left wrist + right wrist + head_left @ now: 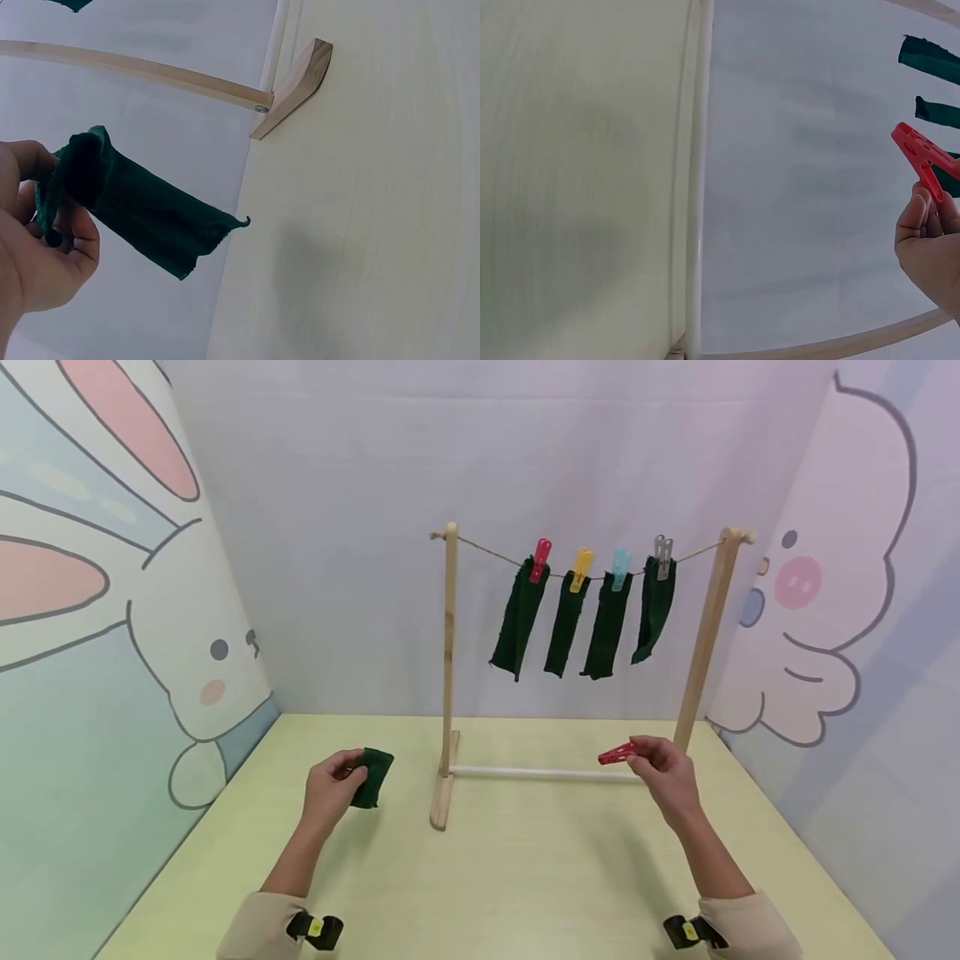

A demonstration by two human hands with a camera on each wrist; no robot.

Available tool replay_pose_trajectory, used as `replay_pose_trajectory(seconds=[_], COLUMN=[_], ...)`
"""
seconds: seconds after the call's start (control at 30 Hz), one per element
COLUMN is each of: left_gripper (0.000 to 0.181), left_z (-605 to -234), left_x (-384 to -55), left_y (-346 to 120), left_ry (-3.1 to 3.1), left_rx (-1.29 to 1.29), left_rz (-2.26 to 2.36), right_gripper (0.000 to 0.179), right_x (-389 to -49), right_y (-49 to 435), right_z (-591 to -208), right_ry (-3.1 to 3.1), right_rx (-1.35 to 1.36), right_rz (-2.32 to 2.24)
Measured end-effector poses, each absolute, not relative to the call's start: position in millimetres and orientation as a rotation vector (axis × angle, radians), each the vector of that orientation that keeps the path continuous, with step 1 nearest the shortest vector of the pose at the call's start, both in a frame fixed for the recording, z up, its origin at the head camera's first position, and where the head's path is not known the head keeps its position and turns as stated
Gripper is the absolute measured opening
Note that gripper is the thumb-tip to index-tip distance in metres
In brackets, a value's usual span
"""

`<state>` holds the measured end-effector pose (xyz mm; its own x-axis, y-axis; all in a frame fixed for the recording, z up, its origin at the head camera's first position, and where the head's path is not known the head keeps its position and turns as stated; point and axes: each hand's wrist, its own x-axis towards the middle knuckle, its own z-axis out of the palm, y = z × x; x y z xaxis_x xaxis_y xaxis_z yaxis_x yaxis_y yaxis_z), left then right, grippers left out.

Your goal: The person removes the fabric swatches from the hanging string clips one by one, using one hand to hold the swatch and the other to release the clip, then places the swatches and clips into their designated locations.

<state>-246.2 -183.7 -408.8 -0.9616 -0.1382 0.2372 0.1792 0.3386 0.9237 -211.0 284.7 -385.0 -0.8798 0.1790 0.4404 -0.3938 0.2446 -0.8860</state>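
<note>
My left hand [333, 783] pinches a small dark green cloth [372, 778] above the left part of the table. In the left wrist view the cloth [157, 210] is folded over at the fingers and its ragged end hangs free. My right hand [667, 774] holds a red clothespin [617, 753] by its handle end, its nose pointing left, in front of the rack. Behind, several green cloth strips [606, 627] hang from a string [489, 552], held by a red clothespin [541, 560], a yellow one, a light blue one and a grey one.
The wooden rack has a left post [449, 652], a right post [708, 635], a left foot [442, 793] and a white crossbar [547, 773] low near the table. Pale yellow tabletop [510, 877] lies below. Panels with cartoon animals stand at both sides, a plain grey backdrop behind.
</note>
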Motion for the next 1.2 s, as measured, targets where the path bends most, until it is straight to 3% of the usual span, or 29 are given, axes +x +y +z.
replay_pose_trajectory(seconds=[0.47, 0.73, 1.2], left_gripper=[0.028, 0.031, 0.036], left_z=[-426.1, -428.1, -439.0], left_x=[-266.2, -279.1, -249.6], left_y=[-208.6, -216.2, -229.4], left_ry=[-2.374, -2.394, -2.497], left_rx=[-0.091, -0.018, 0.154], left_rz=[-1.602, -1.641, -1.693], right_gripper=[0.021, 0.032, 0.034], right_x=[-213.9, -219.9, -217.5], right_y=[317.5, 329.7, 344.9], right_z=[-414.7, -423.0, -438.9], right_ry=[-2.094, -2.213, -2.474], right_rx=[0.057, -0.080, -0.055], right_rz=[1.729, 1.710, 1.607])
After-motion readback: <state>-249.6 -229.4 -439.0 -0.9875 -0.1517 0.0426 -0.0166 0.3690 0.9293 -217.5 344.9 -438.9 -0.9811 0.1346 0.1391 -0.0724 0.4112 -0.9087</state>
